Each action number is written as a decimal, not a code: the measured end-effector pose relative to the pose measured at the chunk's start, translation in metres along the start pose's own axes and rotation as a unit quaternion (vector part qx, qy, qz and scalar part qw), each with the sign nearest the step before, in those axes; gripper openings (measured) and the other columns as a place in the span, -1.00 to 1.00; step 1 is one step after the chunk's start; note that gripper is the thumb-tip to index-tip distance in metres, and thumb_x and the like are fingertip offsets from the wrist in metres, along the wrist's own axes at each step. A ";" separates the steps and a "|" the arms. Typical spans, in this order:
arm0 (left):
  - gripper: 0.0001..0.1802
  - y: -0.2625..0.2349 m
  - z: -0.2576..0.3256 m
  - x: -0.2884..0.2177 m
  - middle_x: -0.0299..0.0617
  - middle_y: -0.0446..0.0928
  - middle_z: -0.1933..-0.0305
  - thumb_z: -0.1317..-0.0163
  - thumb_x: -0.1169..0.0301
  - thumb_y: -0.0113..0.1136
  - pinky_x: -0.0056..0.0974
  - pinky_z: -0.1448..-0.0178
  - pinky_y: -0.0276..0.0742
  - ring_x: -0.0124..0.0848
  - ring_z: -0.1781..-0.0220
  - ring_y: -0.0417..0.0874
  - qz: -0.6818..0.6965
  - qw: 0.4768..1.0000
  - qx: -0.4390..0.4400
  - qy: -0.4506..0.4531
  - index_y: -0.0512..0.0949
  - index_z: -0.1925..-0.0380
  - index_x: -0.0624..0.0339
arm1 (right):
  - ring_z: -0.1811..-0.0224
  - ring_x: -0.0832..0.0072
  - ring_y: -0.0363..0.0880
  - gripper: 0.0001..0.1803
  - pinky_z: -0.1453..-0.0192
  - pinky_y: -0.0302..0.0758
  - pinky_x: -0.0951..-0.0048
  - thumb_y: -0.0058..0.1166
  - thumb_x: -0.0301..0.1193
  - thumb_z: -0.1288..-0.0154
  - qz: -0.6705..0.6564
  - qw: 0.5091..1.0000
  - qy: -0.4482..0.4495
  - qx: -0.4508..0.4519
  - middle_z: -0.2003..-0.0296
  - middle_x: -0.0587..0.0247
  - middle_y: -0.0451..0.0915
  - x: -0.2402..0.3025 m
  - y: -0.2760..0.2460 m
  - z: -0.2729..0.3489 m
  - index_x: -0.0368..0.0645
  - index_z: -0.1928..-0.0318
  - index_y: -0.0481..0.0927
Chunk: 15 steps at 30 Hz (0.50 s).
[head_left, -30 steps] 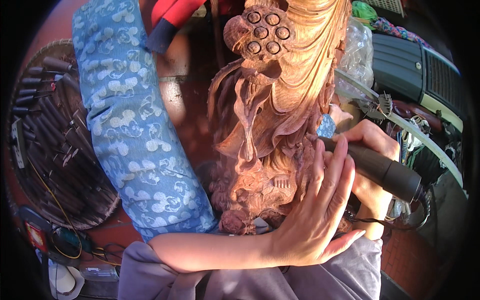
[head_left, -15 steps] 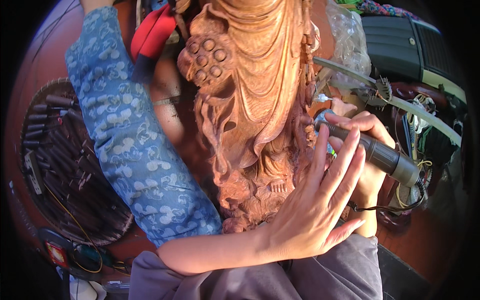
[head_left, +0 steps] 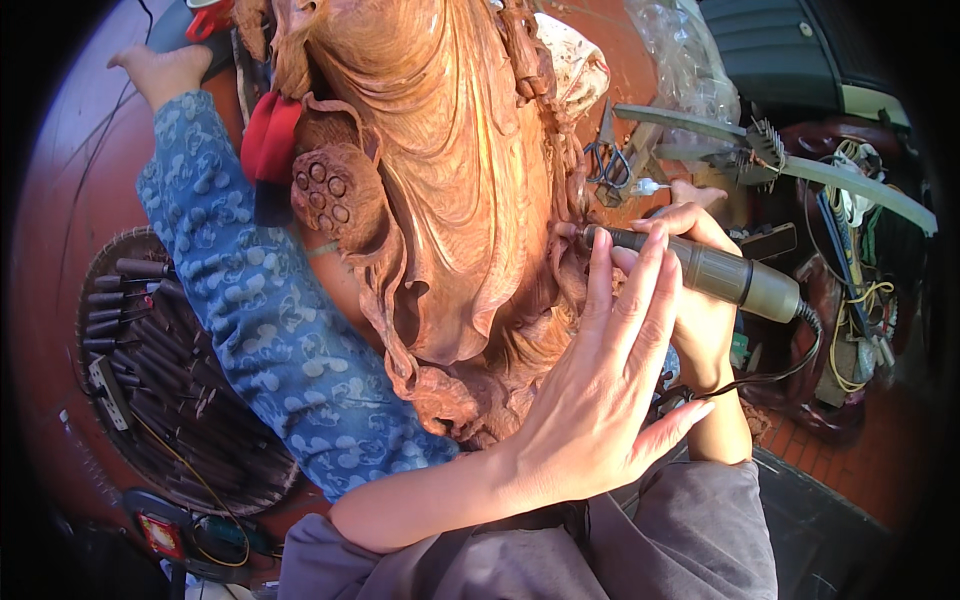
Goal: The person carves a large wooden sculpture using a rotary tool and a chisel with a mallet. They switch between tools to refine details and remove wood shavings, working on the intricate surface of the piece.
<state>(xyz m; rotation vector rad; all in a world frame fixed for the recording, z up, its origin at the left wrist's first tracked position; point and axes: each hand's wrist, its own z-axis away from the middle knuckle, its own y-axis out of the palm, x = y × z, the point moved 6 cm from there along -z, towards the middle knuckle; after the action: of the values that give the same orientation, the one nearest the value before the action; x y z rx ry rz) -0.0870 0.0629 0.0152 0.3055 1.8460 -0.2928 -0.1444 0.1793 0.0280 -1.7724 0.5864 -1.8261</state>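
— While the grey-trousered lap sits nearest the lens, what is the left hand doing just above it?

— It lies flat with fingers spread, palm against the lower right side of the large reddish-brown carved wooden statue, and its fingertips reach up to touch the tool.

— Which tool?

— An olive-grey, pen-shaped rotary carving tool with a black cord trailing from its back end. The right hand is wrapped around its barrel, fingers curled tight, and the tip meets the folds on the statue's right edge.

— And the statue itself?

— It fills the middle of the view, leaning across the lap, with flowing robe folds and a round seed pod full of holes on its left flank.

— What lies to the left?

— A leg in blue patterned cloth runs alongside the carving, its bare foot at the top. Beyond it sits a round dark woven tray of chisels on the red floor.

— Farther right?

— A tangle of wires and a long grey metal bar, well apart from both hands.
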 end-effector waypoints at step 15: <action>-0.02 -0.002 0.000 0.002 0.36 -0.27 -0.45 -0.19 0.15 0.18 0.22 -0.43 -0.02 0.50 -0.41 -0.20 0.003 1.000 -0.004 -0.008 -0.13 -0.34 0.58 | 0.32 0.65 0.56 -0.71 0.21 0.51 0.58 0.38 -0.40 -0.02 0.054 0.998 -0.016 0.035 0.34 0.31 0.63 -0.001 0.002 -0.010 -0.25 0.30 0.56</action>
<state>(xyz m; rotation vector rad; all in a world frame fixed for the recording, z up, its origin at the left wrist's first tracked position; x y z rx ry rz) -0.0882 0.0616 0.0131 0.3019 1.8294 -0.2826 -0.1546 0.1781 0.0252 -1.6871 0.5880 -1.7220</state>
